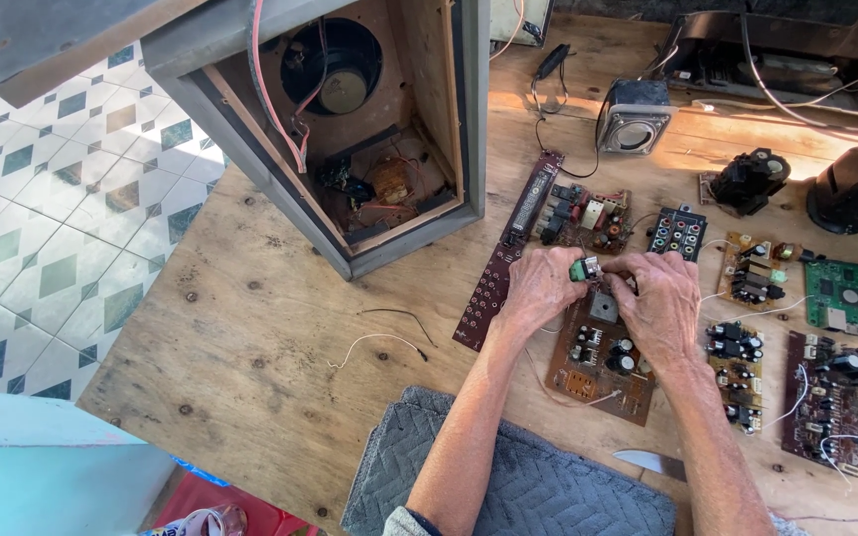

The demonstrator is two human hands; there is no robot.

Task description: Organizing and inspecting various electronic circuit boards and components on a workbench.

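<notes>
Both hands, left hand (pixel 540 288) & right hand (pixel 663 303), pinch a small green part (pixel 582 269) w/ fingers closed on it, over brown circuit board (pixel 600 352) on tabletop (pixel 250 328). Part looks lifted clear; other boards lie untouched nearby.

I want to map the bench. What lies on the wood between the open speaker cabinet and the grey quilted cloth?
In the head view, between the speaker cabinet and the cloth lie two loose wires, one black and one white.

The brown circuit board (pixel 598 362) lies on the workbench (pixel 250 337); the open speaker cabinet (pixel 350 129) stands behind-left of it, 2 smaller boards (pixel 737 372) right, a knife (pixel 647 463) before it.
</notes>
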